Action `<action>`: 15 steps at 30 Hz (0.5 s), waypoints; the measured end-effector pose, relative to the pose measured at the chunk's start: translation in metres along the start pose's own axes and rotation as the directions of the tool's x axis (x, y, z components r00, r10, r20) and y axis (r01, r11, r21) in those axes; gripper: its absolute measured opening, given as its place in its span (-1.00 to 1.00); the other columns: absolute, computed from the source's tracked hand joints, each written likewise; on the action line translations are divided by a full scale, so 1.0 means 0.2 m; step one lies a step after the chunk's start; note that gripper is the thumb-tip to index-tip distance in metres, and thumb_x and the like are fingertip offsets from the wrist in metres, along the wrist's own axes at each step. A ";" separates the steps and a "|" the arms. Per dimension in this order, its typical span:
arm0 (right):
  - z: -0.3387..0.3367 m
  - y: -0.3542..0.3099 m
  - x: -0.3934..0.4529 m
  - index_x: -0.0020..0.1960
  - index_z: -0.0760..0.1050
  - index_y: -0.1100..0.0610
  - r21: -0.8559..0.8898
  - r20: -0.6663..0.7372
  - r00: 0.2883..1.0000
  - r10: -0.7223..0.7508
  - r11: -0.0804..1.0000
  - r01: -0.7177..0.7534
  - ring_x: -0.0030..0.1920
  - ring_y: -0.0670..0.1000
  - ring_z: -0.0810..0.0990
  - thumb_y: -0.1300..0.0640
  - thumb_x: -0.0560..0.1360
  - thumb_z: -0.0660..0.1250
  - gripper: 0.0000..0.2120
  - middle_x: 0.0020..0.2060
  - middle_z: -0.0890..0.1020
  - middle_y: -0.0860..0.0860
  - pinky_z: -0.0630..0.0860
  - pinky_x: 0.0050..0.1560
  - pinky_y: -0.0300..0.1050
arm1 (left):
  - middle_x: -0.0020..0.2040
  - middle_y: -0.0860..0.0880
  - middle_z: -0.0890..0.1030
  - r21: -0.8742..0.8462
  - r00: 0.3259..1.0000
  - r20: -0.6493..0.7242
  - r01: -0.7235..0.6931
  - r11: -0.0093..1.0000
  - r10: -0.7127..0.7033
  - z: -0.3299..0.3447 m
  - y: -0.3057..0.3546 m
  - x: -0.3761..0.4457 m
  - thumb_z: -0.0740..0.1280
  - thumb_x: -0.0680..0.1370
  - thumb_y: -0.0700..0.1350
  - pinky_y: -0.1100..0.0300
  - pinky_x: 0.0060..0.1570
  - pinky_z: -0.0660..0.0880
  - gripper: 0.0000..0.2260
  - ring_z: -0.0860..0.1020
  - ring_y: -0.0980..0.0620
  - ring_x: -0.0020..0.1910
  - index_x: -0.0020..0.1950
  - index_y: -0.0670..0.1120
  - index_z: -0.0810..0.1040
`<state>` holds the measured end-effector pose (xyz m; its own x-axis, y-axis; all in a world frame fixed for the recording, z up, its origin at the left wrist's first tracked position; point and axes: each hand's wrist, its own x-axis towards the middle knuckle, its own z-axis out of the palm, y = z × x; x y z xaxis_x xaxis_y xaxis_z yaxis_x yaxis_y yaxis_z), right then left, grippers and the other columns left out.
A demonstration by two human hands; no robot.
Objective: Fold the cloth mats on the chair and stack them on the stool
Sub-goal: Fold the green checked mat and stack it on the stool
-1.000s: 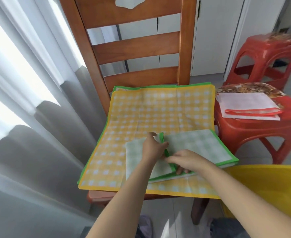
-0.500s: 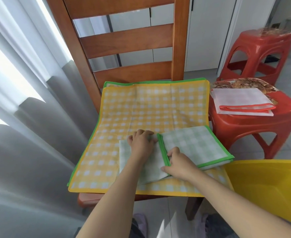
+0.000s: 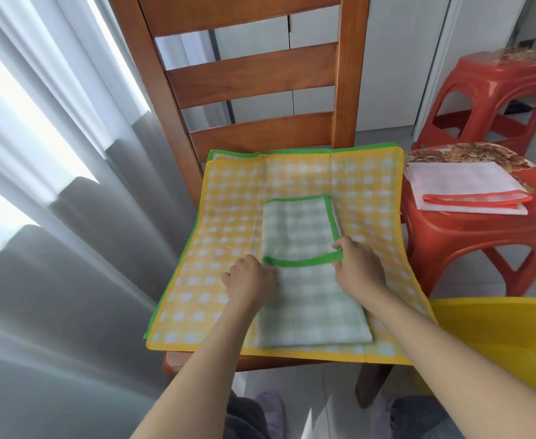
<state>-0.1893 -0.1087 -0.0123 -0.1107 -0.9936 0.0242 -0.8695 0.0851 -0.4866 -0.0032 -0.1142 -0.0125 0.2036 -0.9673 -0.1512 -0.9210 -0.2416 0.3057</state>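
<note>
Hands are working the folded green mat (image 3: 308, 280) on the chair (image 3: 254, 83): I am seeing my left hand (image 3: 249, 280) pinching its left edge, my right hand (image 3: 360, 269) gripping the green-trimmed corner; a folded red-trimmed mat (image 3: 469, 188) is lying on the stool (image 3: 482, 236).

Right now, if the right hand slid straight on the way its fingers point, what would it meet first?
The right hand points up-left across the chair, already on the folded green mat. It would ride over that mat's green-edged top flap first, then the yellow mat. Flap height is unclear.
</note>
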 end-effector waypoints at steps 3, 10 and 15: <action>0.06 0.02 0.02 0.24 0.39 0.10 -0.001 0.001 0.999 -0.045 0.999 0.045 0.26 0.11 0.36 0.29 0.52 0.20 -0.69 0.20 0.51 0.05 0.37 0.16 -0.04 | 0.36 -0.15 0.31 -0.006 0.986 -0.136 -0.096 0.995 0.094 0.06 -0.01 -0.08 0.14 0.59 0.02 0.00 0.27 0.23 -0.54 0.30 -0.17 0.32 0.43 -0.16 0.20; 0.11 0.04 -0.01 0.42 0.25 0.10 -0.127 0.005 0.995 -0.097 0.987 0.097 0.32 0.09 0.27 0.32 0.52 0.13 -0.52 0.32 0.37 0.06 0.26 0.30 -0.10 | 0.56 -0.17 -0.19 0.082 0.935 0.065 -0.352 0.932 0.348 0.19 -0.03 -0.17 -0.29 0.46 0.22 0.01 0.49 -0.26 -0.25 -0.24 -0.10 0.54 0.54 -0.19 -0.16; 0.16 -0.03 -0.14 0.53 -0.08 0.15 -0.303 0.138 0.957 -0.253 0.909 0.284 0.53 0.02 -0.15 -0.06 0.57 -0.21 -0.43 0.54 -0.09 0.03 -0.27 0.48 -0.05 | 0.55 -0.17 -0.24 0.111 0.934 0.066 -0.357 0.927 0.352 0.22 -0.03 -0.15 -0.40 0.34 0.27 0.00 0.48 -0.28 -0.14 -0.27 -0.10 0.53 0.54 -0.19 -0.20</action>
<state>-0.1664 -0.0835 -0.0377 0.1807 -0.9832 0.0259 -0.9683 -0.1824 -0.1709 -0.0181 -0.0797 -0.0520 -0.1559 -0.9832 -0.0953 -0.9638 0.1303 0.2327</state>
